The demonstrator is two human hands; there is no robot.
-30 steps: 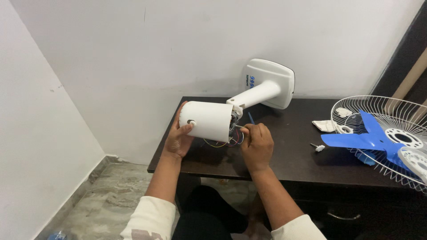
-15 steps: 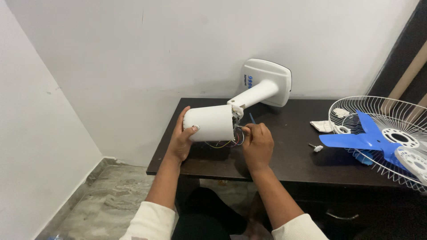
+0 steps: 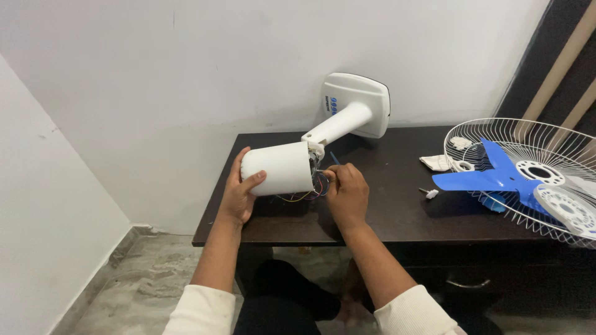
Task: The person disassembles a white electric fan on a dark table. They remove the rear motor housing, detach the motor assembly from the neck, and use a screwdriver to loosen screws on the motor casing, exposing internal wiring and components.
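Note:
A white fan motor housing (image 3: 277,168) lies on its side on the dark table (image 3: 385,217), joined by a white neck to a square white base (image 3: 362,102) leaning on the wall. My left hand (image 3: 239,192) grips the housing's closed end, thumb on its face. My right hand (image 3: 345,192) pinches something small at the housing's open end, among coloured wires (image 3: 313,189). A thin blue tool (image 3: 335,157) sticks up just behind that hand; whether the fingers hold it is unclear.
A white wire fan guard (image 3: 528,180) lies at the table's right with a blue fan blade (image 3: 490,177) and a white round cap (image 3: 566,208) in it. A crumpled white piece (image 3: 437,162) and a small white part (image 3: 429,193) lie between. A tiled floor lies below left.
The view has shifted, so everything sits a little left and higher. My left thumb has slid across the housing's end face. My right hand stays at the wires.

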